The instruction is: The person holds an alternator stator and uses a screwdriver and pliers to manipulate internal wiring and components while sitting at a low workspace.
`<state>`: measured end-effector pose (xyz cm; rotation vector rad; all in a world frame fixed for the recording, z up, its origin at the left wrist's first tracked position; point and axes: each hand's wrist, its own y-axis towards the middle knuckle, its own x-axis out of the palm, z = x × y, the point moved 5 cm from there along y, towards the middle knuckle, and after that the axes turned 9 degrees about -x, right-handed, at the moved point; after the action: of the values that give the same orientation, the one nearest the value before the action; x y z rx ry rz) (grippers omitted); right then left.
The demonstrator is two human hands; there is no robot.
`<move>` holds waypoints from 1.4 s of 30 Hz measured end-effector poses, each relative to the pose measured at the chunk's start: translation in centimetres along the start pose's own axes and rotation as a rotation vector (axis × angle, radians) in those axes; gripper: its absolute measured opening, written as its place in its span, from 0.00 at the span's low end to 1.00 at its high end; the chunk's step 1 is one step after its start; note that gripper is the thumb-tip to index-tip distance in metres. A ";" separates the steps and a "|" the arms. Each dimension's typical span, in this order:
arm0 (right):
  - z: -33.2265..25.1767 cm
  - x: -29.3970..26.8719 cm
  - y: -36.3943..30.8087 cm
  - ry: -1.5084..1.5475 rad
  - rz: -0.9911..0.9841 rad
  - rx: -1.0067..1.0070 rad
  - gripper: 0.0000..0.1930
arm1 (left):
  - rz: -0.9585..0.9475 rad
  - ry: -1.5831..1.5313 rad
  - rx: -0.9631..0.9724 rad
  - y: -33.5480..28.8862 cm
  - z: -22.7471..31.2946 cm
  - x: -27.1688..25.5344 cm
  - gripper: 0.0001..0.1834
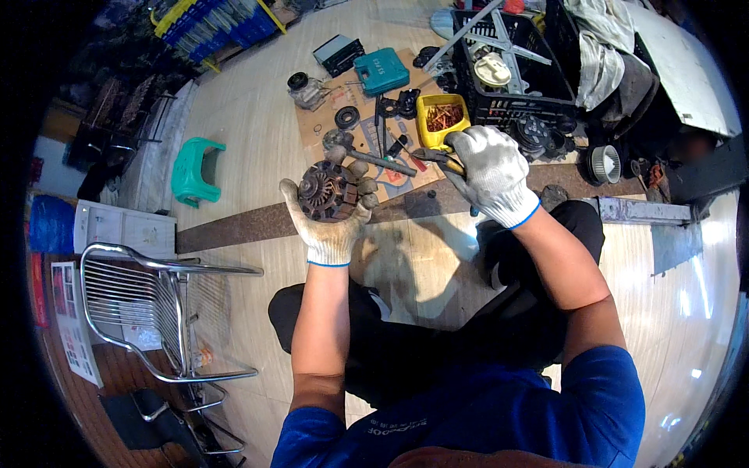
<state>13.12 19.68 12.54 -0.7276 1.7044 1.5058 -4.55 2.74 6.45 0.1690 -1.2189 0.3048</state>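
Observation:
My left hand (334,235), in a white work glove, is closed round a dark, round motor core (328,191) with slots about its rim and a finned middle. A pair of pliers (437,158) is in my gloved right hand (491,168), jaws pointing left towards the core but apart from it. Just beyond the pliers stands a yellow tub (427,141) holding copper-coloured scraps. A metal rod or hammer-like tool (386,162) lies behind the core, partly hidden by it.
Cardboard (316,132) on the floor carries a teal tool case (382,72), a black ring (346,117) and several parts. A black crate (521,108) stands at the far right. To my left are a green stool (195,168) and a metal chair (129,300).

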 end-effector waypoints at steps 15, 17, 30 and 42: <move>0.2 -3.1 -0.2 0.028 0.134 -0.076 0.21 | 0.144 0.121 0.188 -0.4 1.1 -2.0 0.45; 0.4 -3.2 -0.2 0.008 0.118 -0.075 0.20 | 0.210 0.102 0.242 -0.5 1.2 -2.1 0.45; 2.7 2.7 -1.1 0.280 -0.103 0.209 0.20 | 0.417 0.398 0.436 -1.4 3.2 -2.2 0.31; 8.3 27.1 -18.2 -0.017 -1.299 0.191 0.17 | 0.554 0.171 0.344 -2.7 4.7 -2.4 0.34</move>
<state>13.73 26.63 -20.44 -1.3218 0.9077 0.4168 -8.64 -1.51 5.87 0.0958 -1.0188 0.9949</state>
